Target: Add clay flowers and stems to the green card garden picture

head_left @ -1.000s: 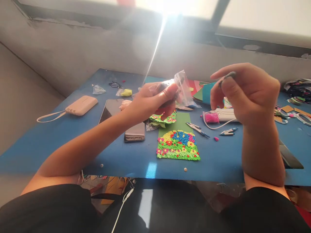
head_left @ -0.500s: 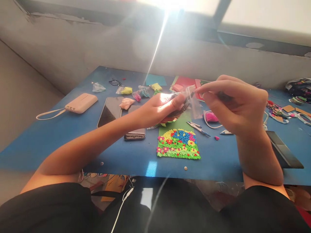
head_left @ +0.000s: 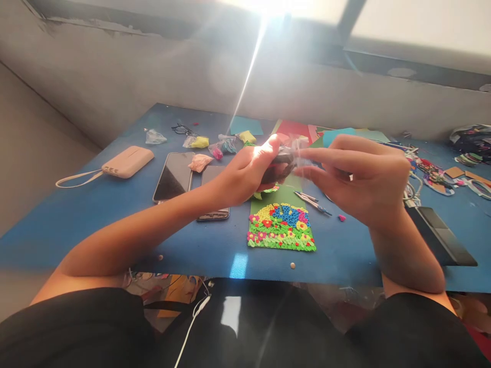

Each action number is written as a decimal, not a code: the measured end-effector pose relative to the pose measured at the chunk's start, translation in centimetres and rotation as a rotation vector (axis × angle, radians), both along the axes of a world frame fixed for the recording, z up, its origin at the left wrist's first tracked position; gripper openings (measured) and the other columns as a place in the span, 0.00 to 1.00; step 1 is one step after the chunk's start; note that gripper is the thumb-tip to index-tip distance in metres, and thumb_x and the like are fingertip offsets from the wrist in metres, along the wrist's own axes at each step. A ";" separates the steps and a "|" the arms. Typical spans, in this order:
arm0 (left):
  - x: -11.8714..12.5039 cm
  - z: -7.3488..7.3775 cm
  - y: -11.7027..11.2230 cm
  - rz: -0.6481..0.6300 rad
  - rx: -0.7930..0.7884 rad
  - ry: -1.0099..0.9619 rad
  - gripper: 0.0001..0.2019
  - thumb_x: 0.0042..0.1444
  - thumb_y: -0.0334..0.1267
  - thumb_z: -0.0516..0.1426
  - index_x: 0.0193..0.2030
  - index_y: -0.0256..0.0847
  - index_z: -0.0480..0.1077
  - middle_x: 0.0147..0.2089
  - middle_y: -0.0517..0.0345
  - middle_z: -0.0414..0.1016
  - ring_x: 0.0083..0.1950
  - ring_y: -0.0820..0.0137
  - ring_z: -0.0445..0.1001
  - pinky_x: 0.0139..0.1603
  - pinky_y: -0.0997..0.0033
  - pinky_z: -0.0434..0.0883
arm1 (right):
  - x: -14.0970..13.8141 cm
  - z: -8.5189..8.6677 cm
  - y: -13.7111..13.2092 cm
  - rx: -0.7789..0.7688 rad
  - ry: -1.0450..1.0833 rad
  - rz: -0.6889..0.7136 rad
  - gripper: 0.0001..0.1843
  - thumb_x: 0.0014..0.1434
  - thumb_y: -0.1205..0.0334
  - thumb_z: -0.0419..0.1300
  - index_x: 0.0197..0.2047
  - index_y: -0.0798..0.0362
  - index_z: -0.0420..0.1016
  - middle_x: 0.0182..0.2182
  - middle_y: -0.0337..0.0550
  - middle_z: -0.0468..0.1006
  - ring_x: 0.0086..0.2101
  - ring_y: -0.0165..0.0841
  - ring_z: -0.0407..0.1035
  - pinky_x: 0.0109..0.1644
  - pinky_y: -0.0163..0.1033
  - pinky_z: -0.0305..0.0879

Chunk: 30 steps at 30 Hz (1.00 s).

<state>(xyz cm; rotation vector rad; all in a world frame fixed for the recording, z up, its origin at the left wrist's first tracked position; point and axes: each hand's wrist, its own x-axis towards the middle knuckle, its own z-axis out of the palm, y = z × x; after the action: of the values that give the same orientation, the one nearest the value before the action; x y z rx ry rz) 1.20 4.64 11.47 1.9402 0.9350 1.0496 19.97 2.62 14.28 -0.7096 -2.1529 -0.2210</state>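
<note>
Above the middle of the table, my left hand is closed around a small clear plastic bag with a dark lump in it. Thumb and index finger of my right hand are at the bag's clear mouth, its plastic between them; motion blurs the fingertips. Below the hands lies a picture of small coloured clay-like pieces, with flowers, a yellow shape and a blue shape on green. It rests on a green sheet, partly hidden by my left hand.
Left of the hands lie two phones and a pink power bank with a strap. Several small bags of coloured clay sit behind. Pens lie right of the picture, a black device by my right forearm. Strong glare comes from above.
My right hand has moved a little left and down, bringing its fingers closer to the bag. The left thumb has lifted and the bag has turned slightly in my left hand.
</note>
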 end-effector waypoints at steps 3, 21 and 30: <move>-0.3 0.1 0.0 -0.139 -0.059 -0.055 0.23 0.69 0.43 0.36 0.23 0.41 0.56 0.21 0.63 0.54 0.20 0.79 0.57 0.20 0.78 0.61 | -0.1 -0.5 0.1 0.075 0.009 -0.034 0.08 0.57 0.67 0.65 0.40 0.46 0.80 0.21 0.34 0.65 0.22 0.25 0.59 0.24 0.35 0.57; 0.0 0.3 -0.1 -0.083 0.323 0.158 0.31 0.65 0.62 0.36 0.18 0.43 0.53 0.17 0.62 0.56 0.21 0.74 0.57 0.19 0.73 0.56 | 0.9 0.3 0.0 0.119 -0.378 -0.073 0.11 0.67 0.63 0.51 0.36 0.56 0.72 0.29 0.42 0.75 0.27 0.28 0.67 0.25 0.35 0.56; -0.6 0.6 0.5 -0.199 0.114 0.053 0.35 0.61 0.67 0.39 0.17 0.40 0.58 0.17 0.59 0.63 0.19 0.77 0.60 0.18 0.75 0.58 | 1.8 1.0 0.8 0.137 -0.206 0.009 0.03 0.64 0.66 0.55 0.37 0.51 0.69 0.28 0.37 0.74 0.24 0.25 0.65 0.27 0.32 0.58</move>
<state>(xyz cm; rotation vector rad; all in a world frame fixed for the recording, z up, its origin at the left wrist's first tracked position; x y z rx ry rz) 0.62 5.16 12.04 2.1153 0.7056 0.9576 21.73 3.38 15.26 -0.6214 -2.3088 -0.4492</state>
